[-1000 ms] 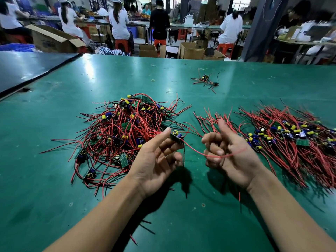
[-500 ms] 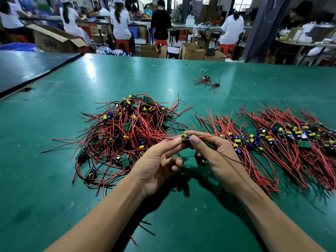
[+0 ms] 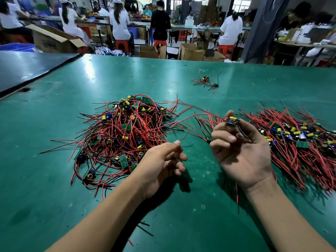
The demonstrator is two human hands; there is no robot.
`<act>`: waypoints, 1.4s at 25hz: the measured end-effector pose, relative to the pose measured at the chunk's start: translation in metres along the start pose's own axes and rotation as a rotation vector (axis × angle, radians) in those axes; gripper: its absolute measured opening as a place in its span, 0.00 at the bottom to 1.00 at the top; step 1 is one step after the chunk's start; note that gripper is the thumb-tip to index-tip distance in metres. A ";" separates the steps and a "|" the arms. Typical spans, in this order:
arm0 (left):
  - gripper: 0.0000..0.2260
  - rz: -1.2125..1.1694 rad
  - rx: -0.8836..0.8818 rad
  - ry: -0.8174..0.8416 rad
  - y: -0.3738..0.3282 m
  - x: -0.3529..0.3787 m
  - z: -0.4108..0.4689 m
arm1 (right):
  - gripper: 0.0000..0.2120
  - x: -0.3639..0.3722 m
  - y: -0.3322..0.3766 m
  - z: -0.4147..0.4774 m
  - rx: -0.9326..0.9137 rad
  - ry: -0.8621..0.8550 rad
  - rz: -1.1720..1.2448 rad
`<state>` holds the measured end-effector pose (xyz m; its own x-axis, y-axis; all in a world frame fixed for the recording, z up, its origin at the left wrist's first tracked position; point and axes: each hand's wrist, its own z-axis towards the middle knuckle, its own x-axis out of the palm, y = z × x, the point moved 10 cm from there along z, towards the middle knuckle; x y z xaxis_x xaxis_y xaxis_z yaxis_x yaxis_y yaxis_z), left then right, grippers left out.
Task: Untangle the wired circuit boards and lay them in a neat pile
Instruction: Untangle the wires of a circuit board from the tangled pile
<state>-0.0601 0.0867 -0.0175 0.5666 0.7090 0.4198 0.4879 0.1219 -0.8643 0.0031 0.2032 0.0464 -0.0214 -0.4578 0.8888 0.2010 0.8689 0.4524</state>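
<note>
Right hand point(image 3: 241, 151), centre right, grasping small circuit board point(image 3: 231, 120) between thumb and curled fingers point(image 3: 223, 135), holding it above green counter point(image 3: 54, 179). Left hand point(image 3: 161, 160) hovering at centre, fingers loosely curled; cannot tell whether pinching anything. Tangled heap point(image 3: 127, 135) lying centre left. Straightened pile point(image 3: 298, 142) lying at right edge. Print on cardboard box point(image 3: 52, 40), upper left, showing too blurred to read.
</note>
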 end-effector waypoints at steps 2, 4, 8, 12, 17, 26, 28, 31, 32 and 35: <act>0.13 0.029 -0.005 0.057 -0.001 0.006 -0.001 | 0.09 0.000 -0.011 0.000 0.068 -0.014 -0.152; 0.16 0.043 -0.025 0.127 0.001 0.014 -0.003 | 0.10 -0.007 -0.025 0.000 0.141 -0.078 -0.425; 0.13 0.056 0.007 0.236 0.003 0.027 -0.009 | 0.07 -0.015 -0.039 -0.003 0.213 -0.110 -0.780; 0.07 0.037 0.037 0.257 0.001 0.026 -0.012 | 0.09 -0.023 -0.031 -0.001 0.173 -0.165 -0.814; 0.08 0.096 0.071 0.186 0.003 0.024 -0.011 | 0.14 -0.036 -0.022 0.003 0.131 -0.252 -0.853; 0.06 0.385 0.258 0.103 -0.010 0.022 -0.013 | 0.12 -0.031 -0.014 0.005 -0.015 -0.319 -1.024; 0.07 0.351 0.286 0.086 -0.011 0.022 -0.012 | 0.11 -0.029 -0.021 0.004 0.011 -0.284 -1.008; 0.05 0.333 0.321 0.045 -0.016 0.016 -0.012 | 0.08 -0.025 -0.027 0.003 0.026 -0.230 -1.038; 0.04 0.322 0.309 0.057 -0.016 0.017 -0.012 | 0.08 -0.024 -0.027 0.002 0.027 -0.220 -1.045; 0.04 0.301 0.251 0.087 -0.011 0.018 -0.011 | 0.09 -0.022 -0.018 0.001 -0.030 -0.233 -1.173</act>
<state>-0.0481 0.0909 0.0026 0.7186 0.6790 0.1505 0.1205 0.0916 -0.9885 -0.0011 0.1979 0.0190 -0.3834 -0.9208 -0.0715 -0.0368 -0.0621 0.9974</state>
